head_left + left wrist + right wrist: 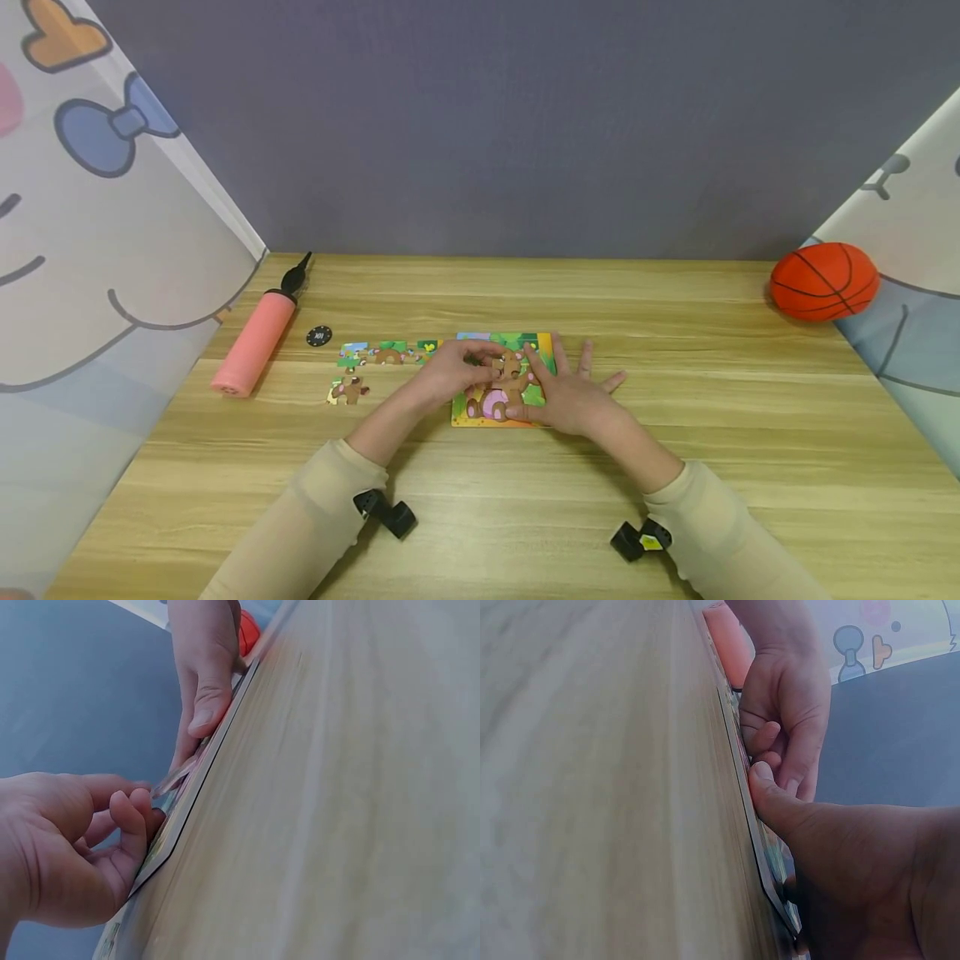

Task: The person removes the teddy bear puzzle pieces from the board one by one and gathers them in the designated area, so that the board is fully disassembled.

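A bear jigsaw board point(501, 417) lies flat in the middle of the wooden table. My left hand point(474, 362) is over its left half, fingers curled, and pinches a thin puzzle piece point(174, 778) raised slightly at the board's surface. My right hand point(561, 377) lies flat on the board's right side with fingers spread, its thumb point(774, 796) pressing on the picture. In the left wrist view the board's dark edge point(196, 796) runs between my left hand point(124, 817) and my right hand point(202, 690). In the right wrist view my left hand point(784, 712) is beyond the thumb.
A row of joined loose pieces point(386, 352) and a separate bear piece point(347, 389) lie left of the board. Further left are a pink hand pump point(255, 337) and a small black disc point(318, 336). An orange basketball point(823, 281) sits at the far right by a printed side panel.
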A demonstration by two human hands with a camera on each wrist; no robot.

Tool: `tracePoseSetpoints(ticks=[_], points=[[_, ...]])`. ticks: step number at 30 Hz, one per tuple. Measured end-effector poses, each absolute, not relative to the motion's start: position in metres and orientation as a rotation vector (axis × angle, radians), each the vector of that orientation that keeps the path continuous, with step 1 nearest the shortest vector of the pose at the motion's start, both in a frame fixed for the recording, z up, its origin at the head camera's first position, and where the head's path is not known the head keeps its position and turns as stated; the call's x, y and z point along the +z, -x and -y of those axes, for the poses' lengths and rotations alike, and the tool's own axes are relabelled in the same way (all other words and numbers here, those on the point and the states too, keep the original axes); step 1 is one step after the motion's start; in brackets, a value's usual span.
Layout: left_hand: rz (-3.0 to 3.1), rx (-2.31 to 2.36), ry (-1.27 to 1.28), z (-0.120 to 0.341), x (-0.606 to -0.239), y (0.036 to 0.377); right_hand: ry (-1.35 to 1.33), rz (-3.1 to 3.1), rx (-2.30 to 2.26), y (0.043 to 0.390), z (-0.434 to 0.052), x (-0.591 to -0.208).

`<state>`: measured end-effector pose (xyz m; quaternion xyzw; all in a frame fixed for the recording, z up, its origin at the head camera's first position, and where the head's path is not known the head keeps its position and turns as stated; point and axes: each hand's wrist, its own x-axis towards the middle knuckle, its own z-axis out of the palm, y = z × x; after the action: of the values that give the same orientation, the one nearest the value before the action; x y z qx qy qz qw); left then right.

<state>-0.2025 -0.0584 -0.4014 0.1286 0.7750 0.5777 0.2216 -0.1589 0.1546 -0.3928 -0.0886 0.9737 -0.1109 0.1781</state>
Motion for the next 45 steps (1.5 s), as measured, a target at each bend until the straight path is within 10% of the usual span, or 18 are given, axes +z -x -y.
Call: tracePoseSetpoints(ticks=[45], points=[[-2.071,1.789,-0.202,0.071,-0.401,0.201,0.243,-2.744,-0.294,0.16,-0.154,-0.392]])
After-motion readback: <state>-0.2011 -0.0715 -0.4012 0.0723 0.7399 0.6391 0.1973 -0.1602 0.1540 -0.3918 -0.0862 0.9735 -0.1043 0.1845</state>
